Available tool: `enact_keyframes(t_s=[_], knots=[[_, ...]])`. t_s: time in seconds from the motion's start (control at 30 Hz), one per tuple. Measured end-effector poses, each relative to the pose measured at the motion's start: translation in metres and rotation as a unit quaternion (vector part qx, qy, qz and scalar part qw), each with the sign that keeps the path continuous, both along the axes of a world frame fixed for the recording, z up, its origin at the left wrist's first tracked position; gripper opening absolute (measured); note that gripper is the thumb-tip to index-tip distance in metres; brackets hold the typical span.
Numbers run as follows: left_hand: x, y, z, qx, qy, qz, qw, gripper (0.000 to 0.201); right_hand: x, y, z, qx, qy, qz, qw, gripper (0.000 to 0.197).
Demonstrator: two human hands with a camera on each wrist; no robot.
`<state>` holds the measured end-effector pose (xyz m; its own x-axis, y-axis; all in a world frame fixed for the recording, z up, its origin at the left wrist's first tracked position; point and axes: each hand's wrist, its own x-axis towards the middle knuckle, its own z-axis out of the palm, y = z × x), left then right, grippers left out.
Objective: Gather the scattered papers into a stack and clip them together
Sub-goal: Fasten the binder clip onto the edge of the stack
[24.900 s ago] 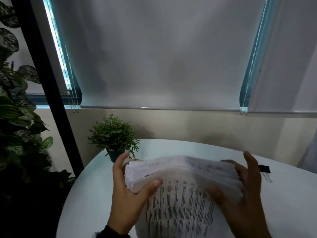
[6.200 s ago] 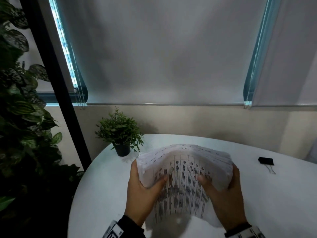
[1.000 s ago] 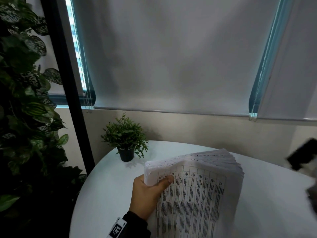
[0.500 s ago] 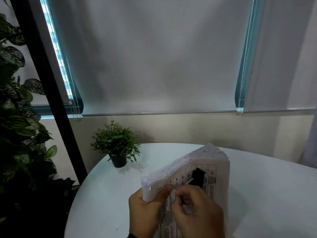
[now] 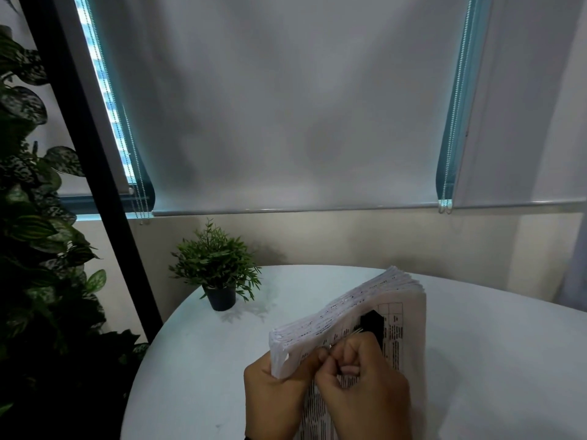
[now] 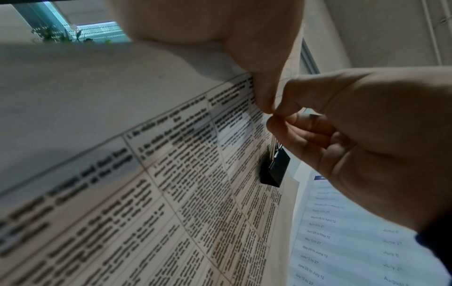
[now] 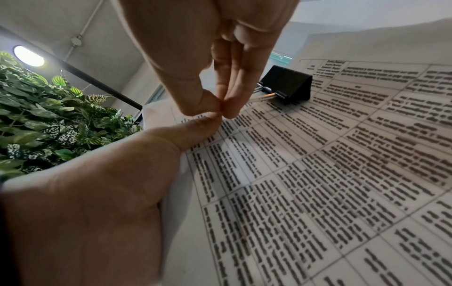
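Note:
A thick paper stack (image 5: 346,312) stands tilted on the white round table (image 5: 492,344), printed table page facing me. My left hand (image 5: 295,366) grips its lower left corner, thumb on the front page (image 7: 318,174). My right hand (image 5: 336,354) pinches the wire handles of a black binder clip (image 5: 371,323). The clip (image 7: 286,85) lies against the printed page, inward of the stack's top edge, and looks closed. In the left wrist view the clip (image 6: 274,170) hangs below the right hand's fingertips (image 6: 276,120), beside my left thumb (image 6: 261,92).
A small potted plant (image 5: 217,271) stands at the table's far left edge. Large leafy plants (image 5: 28,233) and a black post (image 5: 95,160) fill the left side. A sheet listing dates (image 6: 342,232) shows past the stack's right edge. Closed blinds hang behind.
My right hand came in from the right with the binder clip and now holds it against the front page. The left hand keeps its grip; the stack has turned slightly.

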<state>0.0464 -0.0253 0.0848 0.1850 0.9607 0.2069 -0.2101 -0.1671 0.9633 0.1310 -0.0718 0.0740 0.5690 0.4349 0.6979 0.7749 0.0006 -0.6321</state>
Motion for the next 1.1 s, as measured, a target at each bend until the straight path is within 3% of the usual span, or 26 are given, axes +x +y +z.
enact_keyframes(t_s=[0.5,0.63,0.73,1.1], knots=[[0.0000,-0.0061,0.0048,0.000,-0.008,0.002,1.000,0.020,0.0012,0.0025,-0.0007,0.000,-0.029,0.018,0.999,0.053],[-0.0004,-0.0060,0.0017,-0.010,-0.023,-0.011,1.000,0.030,0.0005,0.0018,-0.0023,-0.017,0.009,0.021,1.000,0.054],[-0.0009,-0.0057,0.0010,-0.028,-0.021,-0.028,0.999,0.015,-0.0002,0.0026,-0.0026,-0.044,0.052,0.046,0.997,0.056],[-0.0021,-0.0049,0.0005,-0.024,-0.007,-0.014,1.000,0.018,0.0005,-0.0021,0.0004,-0.057,0.048,0.061,0.995,0.057]])
